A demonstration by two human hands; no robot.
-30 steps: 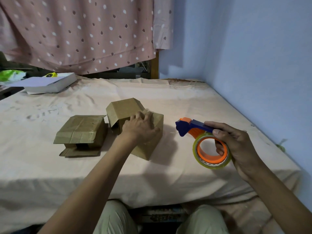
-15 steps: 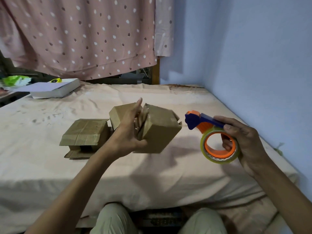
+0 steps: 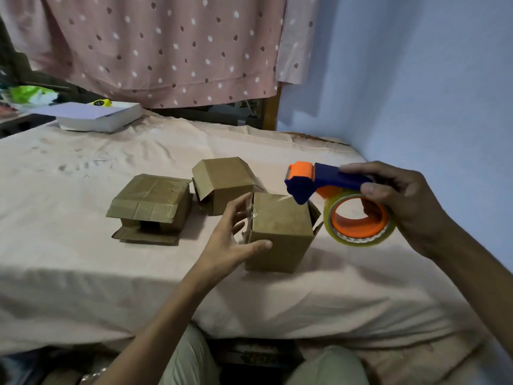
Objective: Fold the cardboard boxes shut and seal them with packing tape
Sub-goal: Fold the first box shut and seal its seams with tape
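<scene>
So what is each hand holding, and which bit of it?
The right hand grips the tape dispenser by its blue handle, fingers through the roll. The left hand holds nothing; its straight fingers and thumb just touch the nearest cardboard box.

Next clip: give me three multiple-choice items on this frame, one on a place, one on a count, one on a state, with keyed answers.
1. Where is the white box?
A. far left of the bed
B. beside the right hand
C. on the nearest box

2. How many cardboard boxes are on the bed?
A. one
B. three
C. five

3. What does the right hand hold?
A. nothing
B. a box flap
C. the tape dispenser

Answers:
1 A: the white box lies at the far left of the bed.
2 B: the left box, middle box and nearest box make three.
3 C: the right hand grips the tape dispenser, while the left hand touches the nearest box.
</scene>
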